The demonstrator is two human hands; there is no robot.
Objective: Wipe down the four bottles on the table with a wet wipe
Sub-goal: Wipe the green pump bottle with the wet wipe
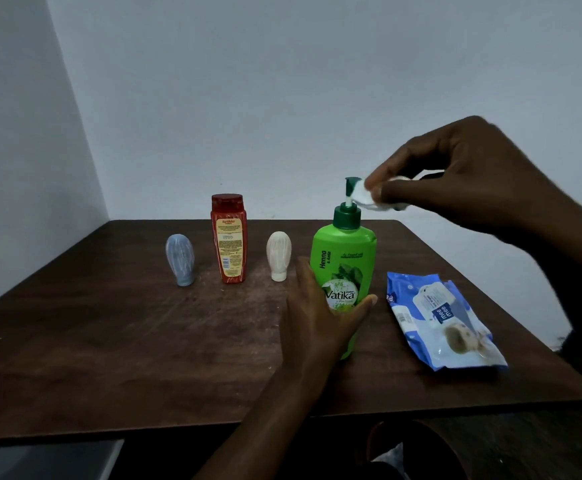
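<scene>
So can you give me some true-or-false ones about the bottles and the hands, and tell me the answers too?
1. The right hand pinches a white wipe at the pump of the green bottle. True.
2. The red bottle lies on its side. False: it stands upright.
3. The left hand holds the green bottle low down. True.
4. The wipes pack sits left of the blue bottle. False: it lies far right, beside the green bottle.
5. The cream bottle stands between the red and green bottles. True.

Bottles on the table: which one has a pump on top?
The green bottle, gripped by the left hand. The red bottle, blue bottle and cream bottle have no pump.
</scene>
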